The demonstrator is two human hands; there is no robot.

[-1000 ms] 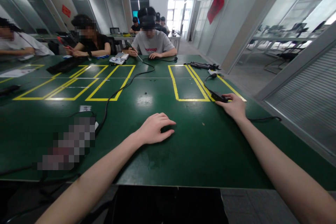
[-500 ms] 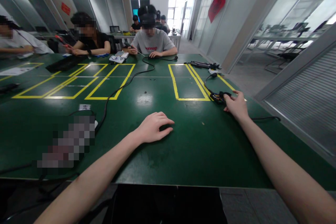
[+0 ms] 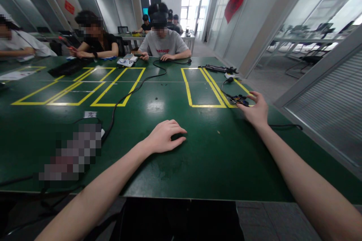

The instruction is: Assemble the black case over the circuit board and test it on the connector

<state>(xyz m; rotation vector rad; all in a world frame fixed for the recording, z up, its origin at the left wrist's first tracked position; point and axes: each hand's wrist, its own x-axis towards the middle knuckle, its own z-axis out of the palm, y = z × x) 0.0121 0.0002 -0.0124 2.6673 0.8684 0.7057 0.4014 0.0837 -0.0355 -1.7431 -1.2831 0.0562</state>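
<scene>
The right hand [image 3: 256, 112] reaches far right, fingers half open, tips on a small black device [image 3: 239, 100] lying on the yellow tape [image 3: 209, 106]. I cannot tell if it is gripped. The left hand [image 3: 165, 136] rests loosely curled and empty on the table [image 3: 203, 165]. Any lift would need a firm pinch and slack in its cable [image 3: 225, 87].

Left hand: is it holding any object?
No, the left hand rests palm down on the green table, with nothing in it.

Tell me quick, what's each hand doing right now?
Left hand: open, resting on the green table, empty.
Right hand: closed, pinching the small black device.
</scene>
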